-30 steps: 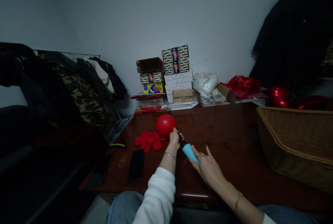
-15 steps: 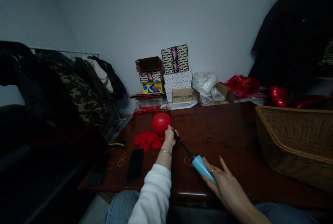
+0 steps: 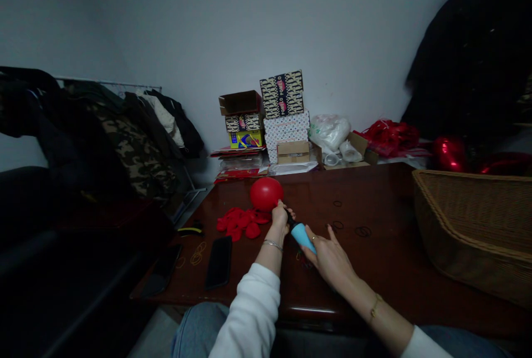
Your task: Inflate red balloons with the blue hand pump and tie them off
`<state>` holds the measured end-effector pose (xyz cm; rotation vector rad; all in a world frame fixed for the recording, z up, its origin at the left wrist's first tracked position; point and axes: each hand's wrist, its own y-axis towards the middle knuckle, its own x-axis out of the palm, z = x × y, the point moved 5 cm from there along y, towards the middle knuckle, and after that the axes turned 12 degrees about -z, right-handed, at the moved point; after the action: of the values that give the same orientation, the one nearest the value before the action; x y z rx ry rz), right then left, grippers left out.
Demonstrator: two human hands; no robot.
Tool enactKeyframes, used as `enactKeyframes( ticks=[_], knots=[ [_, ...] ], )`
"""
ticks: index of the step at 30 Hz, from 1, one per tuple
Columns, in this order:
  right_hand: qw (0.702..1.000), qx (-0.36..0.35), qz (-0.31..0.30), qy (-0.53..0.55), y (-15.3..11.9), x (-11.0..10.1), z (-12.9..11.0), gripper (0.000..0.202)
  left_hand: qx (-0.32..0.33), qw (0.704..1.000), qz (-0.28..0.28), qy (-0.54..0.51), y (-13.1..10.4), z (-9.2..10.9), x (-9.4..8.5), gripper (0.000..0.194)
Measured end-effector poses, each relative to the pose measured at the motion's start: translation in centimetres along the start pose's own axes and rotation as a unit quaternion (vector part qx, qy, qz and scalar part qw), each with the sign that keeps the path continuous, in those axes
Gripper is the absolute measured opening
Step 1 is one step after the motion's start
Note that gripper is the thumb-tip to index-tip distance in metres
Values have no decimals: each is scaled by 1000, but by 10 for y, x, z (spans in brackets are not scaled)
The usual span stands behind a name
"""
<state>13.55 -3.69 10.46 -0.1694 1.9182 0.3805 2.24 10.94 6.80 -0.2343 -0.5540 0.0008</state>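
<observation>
On the desk, spare red balloons lie piled at left, handy to the left hand. Its grip pinches the neck of the inflated red balloon onto the nozzle, sealing it. Just right, the right hand wraps the blue pump, fingers partly splayed.

Glossy rubber balloon; smooth blue plastic pump; polished dark wooden table; rough woven wicker basket.
</observation>
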Motion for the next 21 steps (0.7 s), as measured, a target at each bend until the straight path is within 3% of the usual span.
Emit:
enactKeyframes(
  ticks=[7, 12, 21],
  knots=[
    [1000, 0, 10, 3, -4, 5, 0, 47, -4, 1000, -8, 8, -3, -2, -1, 30],
    [999, -22, 25, 25, -31, 9, 8, 46, 5, 1000, -14, 4, 3, 3, -8, 32],
    [998, -47, 0, 52, -80, 30, 34, 53, 15, 1000, -5, 13, 9, 14, -19, 31]
  ],
)
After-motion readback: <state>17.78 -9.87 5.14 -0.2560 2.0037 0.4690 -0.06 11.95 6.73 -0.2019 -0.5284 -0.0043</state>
